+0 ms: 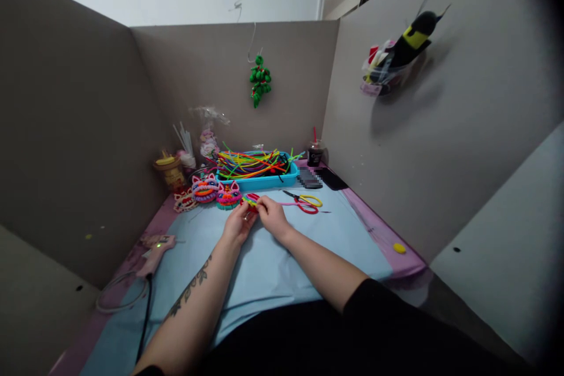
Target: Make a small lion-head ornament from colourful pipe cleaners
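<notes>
My left hand (240,222) is closed around a small multicoloured pipe-cleaner piece (251,200) with pink, yellow and red parts. My right hand (272,217) pinches a pink pipe cleaner (288,204) at that piece, and its free end sticks out to the right. Fingers hide much of the piece. Just right of my hands lie scissors (312,202) with one yellow and one red handle. To the left stand finished-looking pipe-cleaner animal faces, among them a pink and teal one (229,195) and a purple and orange one (204,189).
A blue tray (259,181) of loose coloured pipe cleaners lies behind my hands. A pink glue gun (157,251) with its cord rests at left. Dark phones (331,178), a drink cup (314,154) and a yellow oval piece (399,248) are on the right. Grey partitions (229,82) enclose the table.
</notes>
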`<move>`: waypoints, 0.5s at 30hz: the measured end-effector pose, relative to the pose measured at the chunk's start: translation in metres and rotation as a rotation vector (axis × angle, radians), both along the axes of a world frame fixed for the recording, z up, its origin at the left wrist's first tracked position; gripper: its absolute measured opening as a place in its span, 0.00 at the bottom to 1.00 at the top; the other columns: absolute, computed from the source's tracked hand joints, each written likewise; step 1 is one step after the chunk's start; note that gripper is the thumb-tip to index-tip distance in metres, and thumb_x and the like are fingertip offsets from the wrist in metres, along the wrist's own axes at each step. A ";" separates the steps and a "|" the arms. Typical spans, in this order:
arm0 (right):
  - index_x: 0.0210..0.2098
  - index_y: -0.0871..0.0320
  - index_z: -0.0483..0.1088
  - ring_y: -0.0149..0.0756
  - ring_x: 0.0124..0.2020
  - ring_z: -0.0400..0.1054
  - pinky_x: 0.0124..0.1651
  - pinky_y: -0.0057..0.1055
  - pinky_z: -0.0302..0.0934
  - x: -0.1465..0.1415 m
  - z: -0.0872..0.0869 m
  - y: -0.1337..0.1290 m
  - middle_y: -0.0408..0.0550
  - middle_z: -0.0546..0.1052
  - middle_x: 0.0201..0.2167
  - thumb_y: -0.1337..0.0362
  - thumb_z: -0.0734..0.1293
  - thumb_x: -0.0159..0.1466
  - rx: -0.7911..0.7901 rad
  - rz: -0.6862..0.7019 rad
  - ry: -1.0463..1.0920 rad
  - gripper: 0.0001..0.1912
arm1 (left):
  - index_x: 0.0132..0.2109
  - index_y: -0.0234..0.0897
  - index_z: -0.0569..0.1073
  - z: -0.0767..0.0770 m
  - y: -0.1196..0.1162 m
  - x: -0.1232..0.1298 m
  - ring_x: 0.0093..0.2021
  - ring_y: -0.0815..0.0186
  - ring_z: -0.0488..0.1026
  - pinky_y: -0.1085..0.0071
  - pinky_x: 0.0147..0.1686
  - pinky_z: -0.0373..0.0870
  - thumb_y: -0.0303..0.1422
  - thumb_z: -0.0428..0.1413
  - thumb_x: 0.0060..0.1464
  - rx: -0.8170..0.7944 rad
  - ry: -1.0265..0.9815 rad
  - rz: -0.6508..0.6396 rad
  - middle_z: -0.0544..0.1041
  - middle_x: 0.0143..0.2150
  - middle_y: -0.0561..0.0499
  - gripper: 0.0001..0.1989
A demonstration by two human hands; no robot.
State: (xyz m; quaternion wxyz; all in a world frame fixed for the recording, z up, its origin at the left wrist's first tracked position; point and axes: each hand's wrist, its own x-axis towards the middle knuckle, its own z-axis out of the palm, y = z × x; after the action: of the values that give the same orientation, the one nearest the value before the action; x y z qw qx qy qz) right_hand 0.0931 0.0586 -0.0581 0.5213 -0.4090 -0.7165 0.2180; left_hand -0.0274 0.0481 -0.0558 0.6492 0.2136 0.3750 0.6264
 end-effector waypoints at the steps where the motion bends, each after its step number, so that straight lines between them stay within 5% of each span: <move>1: 0.28 0.56 0.67 0.32 0.29 0.65 0.35 0.27 0.59 0.000 0.000 0.001 0.41 0.71 0.25 0.69 0.58 0.60 -0.014 0.012 0.013 0.08 | 0.33 0.35 0.72 0.000 0.000 0.000 0.30 0.71 0.73 0.75 0.32 0.70 0.29 0.62 0.45 0.015 0.013 0.001 0.76 0.31 0.51 0.07; 7: 0.31 0.57 0.71 0.33 0.33 0.66 0.38 0.29 0.61 0.001 -0.001 0.000 0.44 0.73 0.29 0.68 0.61 0.58 0.020 0.028 -0.041 0.06 | 0.27 0.33 0.69 -0.001 0.001 0.001 0.27 0.71 0.71 0.74 0.32 0.68 0.31 0.68 0.32 0.123 0.112 0.147 0.73 0.26 0.53 0.16; 11: 0.41 0.57 0.70 0.34 0.37 0.66 0.42 0.29 0.61 -0.001 0.003 -0.006 0.47 0.73 0.35 0.68 0.62 0.58 0.120 0.065 -0.075 0.11 | 0.25 0.34 0.66 -0.004 0.001 0.003 0.24 0.73 0.68 0.77 0.27 0.64 0.35 0.67 0.33 0.225 0.245 0.246 0.70 0.22 0.56 0.17; 15: 0.33 0.56 0.70 0.34 0.36 0.67 0.42 0.30 0.61 -0.001 0.002 -0.005 0.46 0.73 0.31 0.69 0.60 0.59 0.111 0.097 -0.040 0.07 | 0.25 0.34 0.65 -0.007 0.002 0.007 0.21 0.75 0.65 0.79 0.24 0.61 0.35 0.65 0.35 0.304 0.399 0.279 0.68 0.20 0.58 0.16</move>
State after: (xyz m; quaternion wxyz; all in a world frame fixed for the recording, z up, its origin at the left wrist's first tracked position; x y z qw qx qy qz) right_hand 0.0920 0.0540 -0.0562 0.5177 -0.3486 -0.7568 0.1944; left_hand -0.0204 0.0500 -0.0630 0.4308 0.3738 0.4230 0.7041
